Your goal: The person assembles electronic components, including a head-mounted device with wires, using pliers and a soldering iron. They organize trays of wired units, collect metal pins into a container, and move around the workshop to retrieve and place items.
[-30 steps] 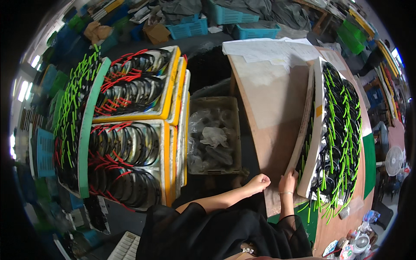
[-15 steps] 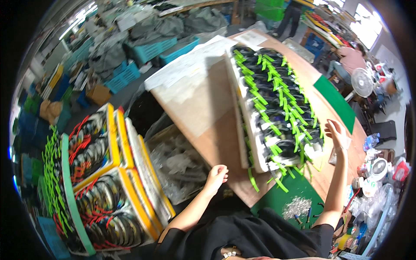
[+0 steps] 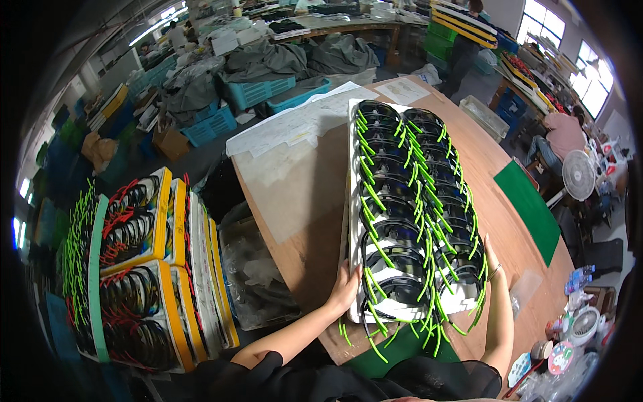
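A white tray (image 3: 355, 144) stands lengthwise on the wooden table, holding two rows of dark-lensed glasses (image 3: 395, 228). Their black arms end in bright green tips, several of which hang over the near edge. At the near left side of the tray, my left hand (image 3: 345, 287) grips its edge, fingers partly hidden against the side. My right hand (image 3: 493, 258) holds the opposite side, fingers along the edge and partly behind the green tips. A second white layer shows beneath the tray's left edge.
Stacked yellow and white trays (image 3: 175, 288) of glasses stand at the left. Paper sheets (image 3: 295, 130) cover the table's far left, and a green mat (image 3: 529, 208) lies right. A bottle (image 3: 577, 278) and small fans (image 3: 585, 323) crowd the right edge. Two people are farther back.
Both hands have come in to the tray's sides: the left from beyond the table edge, the right from above the table. The head view has shifted, and the tray now appears nearer and straighter.
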`<state>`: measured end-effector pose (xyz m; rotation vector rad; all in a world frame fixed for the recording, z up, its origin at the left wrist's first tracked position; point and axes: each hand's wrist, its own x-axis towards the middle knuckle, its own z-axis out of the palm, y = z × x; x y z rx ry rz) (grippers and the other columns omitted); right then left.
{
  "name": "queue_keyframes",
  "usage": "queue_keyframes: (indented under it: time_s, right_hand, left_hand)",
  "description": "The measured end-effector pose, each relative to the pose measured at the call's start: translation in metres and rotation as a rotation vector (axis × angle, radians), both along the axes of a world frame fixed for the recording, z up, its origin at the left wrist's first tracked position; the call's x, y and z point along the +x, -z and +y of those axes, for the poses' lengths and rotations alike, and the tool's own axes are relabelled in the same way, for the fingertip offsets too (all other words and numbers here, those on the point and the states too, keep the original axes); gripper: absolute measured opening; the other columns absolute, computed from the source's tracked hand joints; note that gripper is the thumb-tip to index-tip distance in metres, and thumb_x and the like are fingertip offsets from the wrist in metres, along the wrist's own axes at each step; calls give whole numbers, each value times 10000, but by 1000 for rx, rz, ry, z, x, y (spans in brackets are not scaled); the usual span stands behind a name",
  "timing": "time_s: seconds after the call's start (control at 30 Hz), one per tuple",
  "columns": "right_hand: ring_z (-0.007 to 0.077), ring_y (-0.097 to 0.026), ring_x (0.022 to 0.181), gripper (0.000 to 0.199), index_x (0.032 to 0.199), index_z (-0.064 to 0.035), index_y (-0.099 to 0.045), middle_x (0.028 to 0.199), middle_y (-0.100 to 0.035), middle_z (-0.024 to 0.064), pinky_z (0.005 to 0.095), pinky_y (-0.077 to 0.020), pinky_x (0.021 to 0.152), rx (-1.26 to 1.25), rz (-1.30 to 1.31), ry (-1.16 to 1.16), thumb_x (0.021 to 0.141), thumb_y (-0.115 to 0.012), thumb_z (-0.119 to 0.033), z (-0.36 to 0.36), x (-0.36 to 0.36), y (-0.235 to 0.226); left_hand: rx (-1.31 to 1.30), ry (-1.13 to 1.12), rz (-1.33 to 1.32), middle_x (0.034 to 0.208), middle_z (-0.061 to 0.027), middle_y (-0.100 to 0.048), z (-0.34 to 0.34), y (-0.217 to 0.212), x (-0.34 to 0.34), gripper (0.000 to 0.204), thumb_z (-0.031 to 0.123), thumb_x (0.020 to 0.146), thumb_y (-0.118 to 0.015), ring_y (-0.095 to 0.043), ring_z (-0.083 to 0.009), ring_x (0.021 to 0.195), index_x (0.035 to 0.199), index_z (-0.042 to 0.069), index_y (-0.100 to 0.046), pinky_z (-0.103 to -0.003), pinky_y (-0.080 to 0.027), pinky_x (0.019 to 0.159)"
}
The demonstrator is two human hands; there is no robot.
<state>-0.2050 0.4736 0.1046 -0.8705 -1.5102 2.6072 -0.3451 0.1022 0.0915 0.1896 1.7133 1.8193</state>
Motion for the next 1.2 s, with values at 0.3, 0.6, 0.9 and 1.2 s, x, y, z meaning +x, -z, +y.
queue_keyframes:
  time_s: [0.3,0.6,0.9,1.2]
  right_hand:
    - [177,-532,898,538,1219,-83,-386,1112,-508,66,289,-442,775,103,33,9,834,-406,-457,-33,-17,-69]
    - [175,-528,902,510,1220,-81,-384,1104,-510,63,286,-436,780,224,297,-35,834,-423,-411,-107,-62,-158]
    - [172,-523,906,485,1221,-79,-381,1096,-511,61,282,-431,784,68,451,-257,834,-440,-366,-293,-156,-172]
    - [169,-519,910,464,1222,-77,-378,1088,-513,59,279,-425,789,-353,448,-518,835,-457,-320,-598,-251,-54]
  left_hand:
    - [278,3,-47,984,-17,-455,-29,-62,-22,359,187,847,-466,-422,-65,897,1158,36,-371,-209,-324,827]
    - [474,-19,132,1277,-71,-334,-106,-87,-14,600,56,757,-460,-349,-119,1116,1302,15,-211,-249,-267,933]
    - [606,-283,212,1157,-82,-461,-346,-118,-31,595,202,769,-552,-445,-144,1053,1276,39,-289,-295,-391,860]
    - [316,-799,341,1173,-95,-468,-611,-168,39,575,401,790,-435,-461,-171,1041,1221,24,-382,-296,-343,898]
